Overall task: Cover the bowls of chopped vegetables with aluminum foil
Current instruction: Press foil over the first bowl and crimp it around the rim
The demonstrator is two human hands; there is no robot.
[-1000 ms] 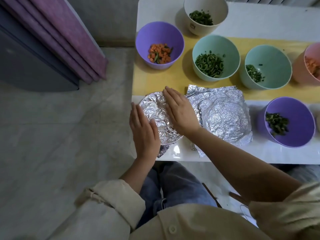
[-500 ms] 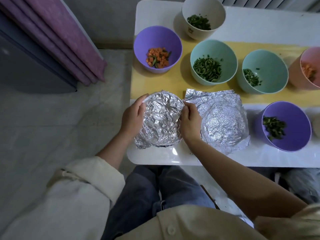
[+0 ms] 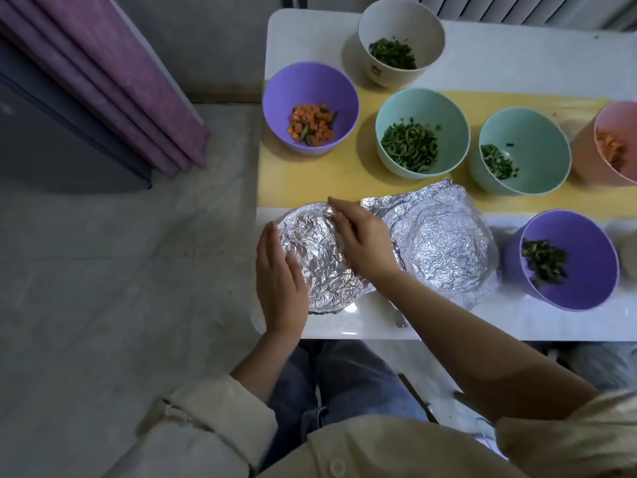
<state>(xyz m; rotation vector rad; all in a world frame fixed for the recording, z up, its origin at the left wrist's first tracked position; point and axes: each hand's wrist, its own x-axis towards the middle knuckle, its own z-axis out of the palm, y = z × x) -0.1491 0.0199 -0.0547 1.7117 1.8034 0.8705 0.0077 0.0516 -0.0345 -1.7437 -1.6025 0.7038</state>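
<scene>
We've got a white tabletop (image 3: 517, 46) on the right, and across it we see a yellow strip (image 3: 310, 181) running left to right. Far left, we're looking at purple fabric (image 3: 120, 81) hanging in folds beside a dark cabinet (image 3: 51, 150). Pale stone floor (image 3: 120, 288) fills the left. At the far edge we catch a ribbed white panel (image 3: 517, 8); nearest us, blue jeans (image 3: 344, 384).

Shiny silver crinkled foil (image 3: 320, 260). Left purple bowl (image 3: 286, 94) with orange and green bits; right purple bowl (image 3: 593, 267). Two mint green bowls (image 3: 396, 112), a cream bowl (image 3: 375, 29), a pink bowl (image 3: 617, 125). White table (image 3: 310, 32), yellow stripe (image 3: 310, 177), purple cloth (image 3: 120, 81).
</scene>
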